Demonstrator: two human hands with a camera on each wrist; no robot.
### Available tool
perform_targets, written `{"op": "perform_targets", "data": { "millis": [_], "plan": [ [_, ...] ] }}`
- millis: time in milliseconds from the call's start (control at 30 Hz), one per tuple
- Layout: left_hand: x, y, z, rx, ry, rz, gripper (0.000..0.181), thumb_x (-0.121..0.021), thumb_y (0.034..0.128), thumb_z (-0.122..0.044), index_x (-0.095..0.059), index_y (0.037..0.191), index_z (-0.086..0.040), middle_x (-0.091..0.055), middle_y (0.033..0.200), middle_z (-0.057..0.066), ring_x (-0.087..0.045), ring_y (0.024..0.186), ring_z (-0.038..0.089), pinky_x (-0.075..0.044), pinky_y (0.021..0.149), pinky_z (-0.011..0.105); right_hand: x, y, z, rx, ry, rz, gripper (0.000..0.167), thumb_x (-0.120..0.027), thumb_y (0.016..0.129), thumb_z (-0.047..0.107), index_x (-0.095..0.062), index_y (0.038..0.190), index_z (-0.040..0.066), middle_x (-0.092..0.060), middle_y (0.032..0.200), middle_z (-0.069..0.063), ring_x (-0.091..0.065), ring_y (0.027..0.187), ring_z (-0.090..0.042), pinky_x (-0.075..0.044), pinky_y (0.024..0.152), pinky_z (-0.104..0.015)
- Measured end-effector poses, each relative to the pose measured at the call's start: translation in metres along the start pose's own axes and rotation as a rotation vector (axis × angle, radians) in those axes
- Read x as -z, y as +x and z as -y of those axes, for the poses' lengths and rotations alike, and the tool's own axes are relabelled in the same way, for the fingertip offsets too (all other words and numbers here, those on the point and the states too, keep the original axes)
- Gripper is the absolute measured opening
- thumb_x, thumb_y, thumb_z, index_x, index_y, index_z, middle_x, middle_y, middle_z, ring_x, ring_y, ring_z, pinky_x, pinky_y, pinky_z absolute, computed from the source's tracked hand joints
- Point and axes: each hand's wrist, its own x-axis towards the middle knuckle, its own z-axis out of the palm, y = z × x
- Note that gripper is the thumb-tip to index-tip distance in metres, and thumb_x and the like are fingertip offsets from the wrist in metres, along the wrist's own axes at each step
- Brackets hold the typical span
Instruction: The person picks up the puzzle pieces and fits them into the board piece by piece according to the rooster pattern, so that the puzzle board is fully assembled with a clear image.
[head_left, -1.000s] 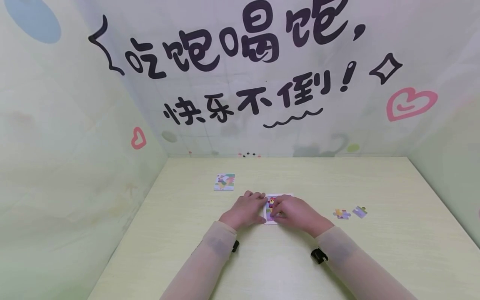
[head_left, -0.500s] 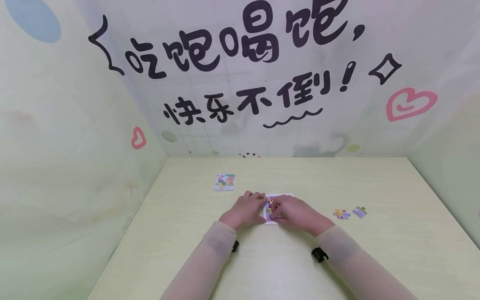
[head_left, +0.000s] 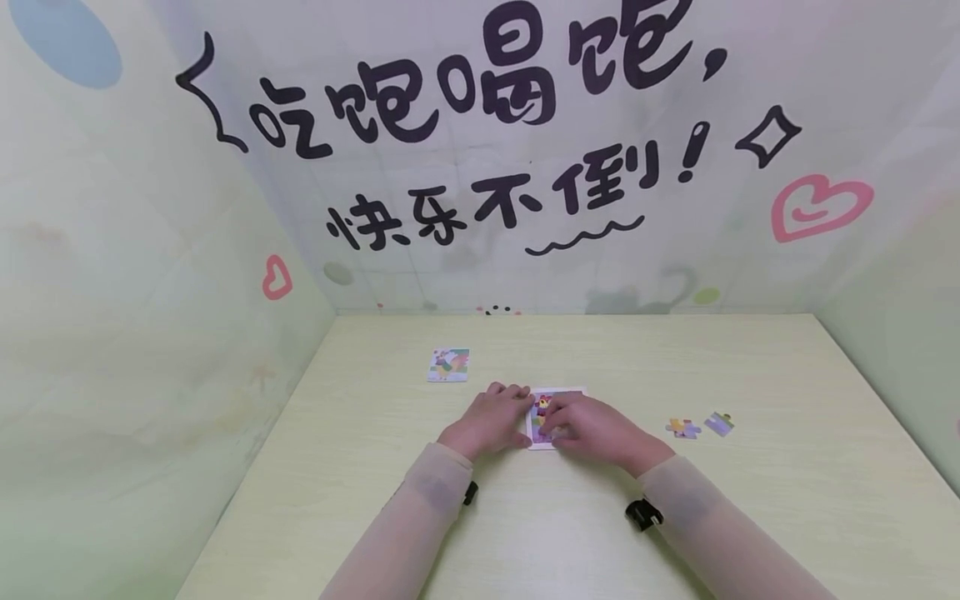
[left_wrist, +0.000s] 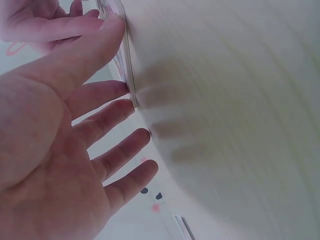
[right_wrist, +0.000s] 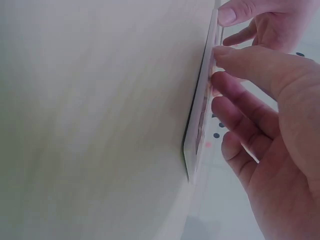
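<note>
A small jigsaw board with a white border (head_left: 557,447) and a colourful picture lies flat on the table between the two hands. My left hand (head_left: 491,419) rests along its left edge. In the left wrist view, the thumb (left_wrist: 102,42) touches the board's edge and the fingers are spread, nearly straight. My right hand (head_left: 592,423) is over the right part of the board and covers much of the picture. The right wrist view has its thumb (right_wrist: 240,57) and first fingertips touching the board face, slightly apart. No loose piece shows between them.
Two loose jigsaw pieces, one orange and lilac (head_left: 683,428) and one lilac and green (head_left: 720,424), lie to the right. A square picture card (head_left: 449,365) lies at the back left. Printed cloth walls enclose the wooden table (head_left: 375,417) behind and at both sides.
The right hand has shifted slightly to the right and its fingers have moved a little over the board. The left hand, the loose pieces and the card stay where they were.
</note>
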Motion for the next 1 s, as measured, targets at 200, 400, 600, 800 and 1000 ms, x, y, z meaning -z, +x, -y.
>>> {"op": "perform_targets", "data": {
  "millis": [200,400,600,800,1000],
  "plan": [
    [-0.001,0.000,-0.001,0.002,0.001,-0.004,0.076,-0.075,0.0915,-0.048,-0.047,0.157,-0.021,-0.043,0.164,-0.003,-0.040,0.146,0.027,-0.042,0.117,0.046,0.004,-0.006,-0.002,-0.023,-0.005,-0.021,0.018,-0.080,0.086,0.008,-0.082,0.104,0.013,-0.072,0.109,0.001,-0.066,0.107,-0.021,-0.056,0.098,-0.044],
    [-0.003,0.000,-0.003,0.010,-0.007,-0.004,0.076,-0.075,0.0914,-0.048,-0.046,0.157,-0.022,-0.042,0.164,-0.003,-0.040,0.147,0.027,-0.041,0.119,0.046,0.014,-0.015,-0.006,-0.100,-0.010,-0.026,0.019,-0.080,0.088,0.010,-0.081,0.107,0.014,-0.072,0.111,0.002,-0.066,0.107,-0.021,-0.056,0.099,-0.046],
    [-0.003,0.000,-0.005,0.009,-0.008,-0.012,0.077,-0.076,0.0907,-0.048,-0.047,0.157,-0.022,-0.043,0.164,-0.003,-0.040,0.146,0.027,-0.041,0.118,0.046,0.023,-0.025,-0.012,-0.111,-0.006,-0.034,0.023,-0.079,0.088,0.010,-0.081,0.110,0.015,-0.073,0.115,0.000,-0.067,0.111,-0.024,-0.056,0.099,-0.049],
    [-0.004,-0.001,-0.008,0.016,-0.007,-0.013,0.077,-0.076,0.0912,-0.046,-0.046,0.157,-0.021,-0.042,0.164,-0.003,-0.040,0.147,0.028,-0.041,0.119,0.046,0.029,-0.037,-0.019,-0.152,-0.013,-0.036,0.025,-0.081,0.088,0.013,-0.080,0.112,0.017,-0.073,0.116,-0.001,-0.067,0.111,-0.026,-0.056,0.098,-0.051],
    [-0.003,-0.001,-0.007,0.019,-0.006,-0.014,0.077,-0.077,0.0909,-0.046,-0.046,0.157,-0.021,-0.043,0.164,-0.003,-0.040,0.147,0.028,-0.041,0.119,0.047,0.035,-0.047,-0.024,-0.186,-0.044,-0.036,0.023,-0.082,0.087,0.015,-0.081,0.111,0.017,-0.072,0.112,0.001,-0.067,0.105,-0.023,-0.058,0.095,-0.048]
  ]
}}
